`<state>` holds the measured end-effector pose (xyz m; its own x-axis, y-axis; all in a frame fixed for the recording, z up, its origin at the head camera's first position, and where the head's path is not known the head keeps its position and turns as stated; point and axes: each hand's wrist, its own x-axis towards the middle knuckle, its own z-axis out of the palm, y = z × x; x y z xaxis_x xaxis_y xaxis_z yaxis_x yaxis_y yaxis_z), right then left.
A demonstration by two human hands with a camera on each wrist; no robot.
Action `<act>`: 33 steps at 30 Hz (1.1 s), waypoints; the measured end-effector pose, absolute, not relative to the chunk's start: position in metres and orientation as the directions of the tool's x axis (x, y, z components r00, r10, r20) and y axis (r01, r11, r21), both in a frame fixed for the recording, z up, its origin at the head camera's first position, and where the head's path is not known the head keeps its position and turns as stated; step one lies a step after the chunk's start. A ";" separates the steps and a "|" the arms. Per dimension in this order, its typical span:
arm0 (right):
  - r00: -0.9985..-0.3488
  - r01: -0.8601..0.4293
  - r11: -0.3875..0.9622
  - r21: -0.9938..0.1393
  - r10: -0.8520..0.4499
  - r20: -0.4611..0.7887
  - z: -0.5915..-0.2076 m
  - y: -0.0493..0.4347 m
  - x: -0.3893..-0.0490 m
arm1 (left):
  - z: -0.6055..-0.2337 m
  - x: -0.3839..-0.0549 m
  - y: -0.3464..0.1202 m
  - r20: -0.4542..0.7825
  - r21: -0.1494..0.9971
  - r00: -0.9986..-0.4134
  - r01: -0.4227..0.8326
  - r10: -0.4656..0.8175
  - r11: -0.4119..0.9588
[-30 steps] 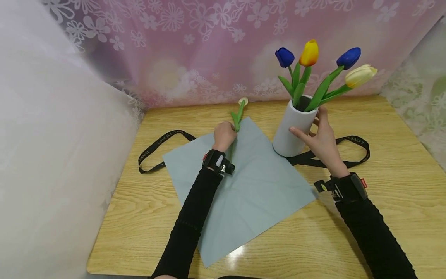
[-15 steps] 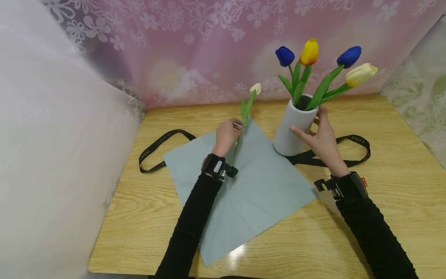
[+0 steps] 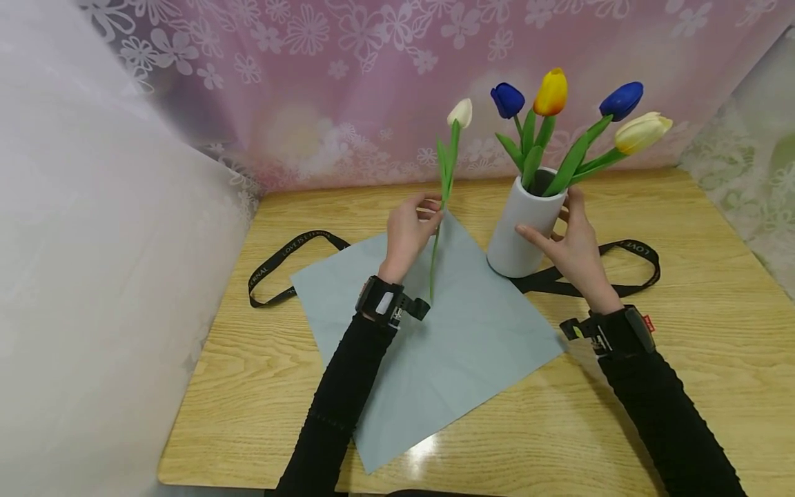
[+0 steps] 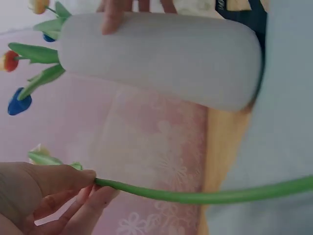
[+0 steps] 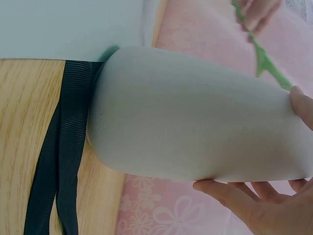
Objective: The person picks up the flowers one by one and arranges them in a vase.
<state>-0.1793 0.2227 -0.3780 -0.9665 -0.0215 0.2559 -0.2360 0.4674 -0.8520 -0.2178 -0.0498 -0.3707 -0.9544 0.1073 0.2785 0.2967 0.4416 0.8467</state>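
Note:
My left hand (image 3: 412, 233) pinches the thin green stem of a white tulip (image 3: 460, 114) between thumb and fingertips. The flower stands upright, its bare lower stem (image 4: 215, 197) hanging over a pale blue-grey wrapping sheet (image 3: 459, 352). On the right, a white vase (image 3: 518, 238) holds two blue tulips (image 3: 622, 103), a yellow-orange tulip (image 3: 551, 93) and a cream tulip (image 3: 643, 133). My right hand (image 3: 574, 252) grips the vase's right side, thumb on the front and fingers reaching behind; the thumb (image 5: 222, 193) shows along its edge in the right wrist view.
A black printed ribbon runs beneath the sheet, one loop (image 3: 273, 276) showing at left and another (image 3: 646, 266) at right, close by the vase base. The wooden table (image 3: 702, 386) meets a pink floral curtain (image 3: 348, 103) at the back and a white covering (image 3: 93, 276) at left.
My left hand has lifted the white tulip off the sheet, raising it upright and shifting it slightly right. The right hand and the vase have stayed in place.

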 end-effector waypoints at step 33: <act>-0.959 -0.260 0.479 -0.838 -0.026 0.282 -0.379 0.224 -0.181 | -0.238 -0.205 0.020 0.822 0.560 -0.566 0.823 0.067 0.091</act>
<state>-0.1809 0.2236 -0.3791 -0.9589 -0.0256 0.2825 -0.2597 0.4793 -0.8383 -0.2054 0.0201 -0.2378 -0.5661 0.0668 0.8216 0.8235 0.0907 0.5601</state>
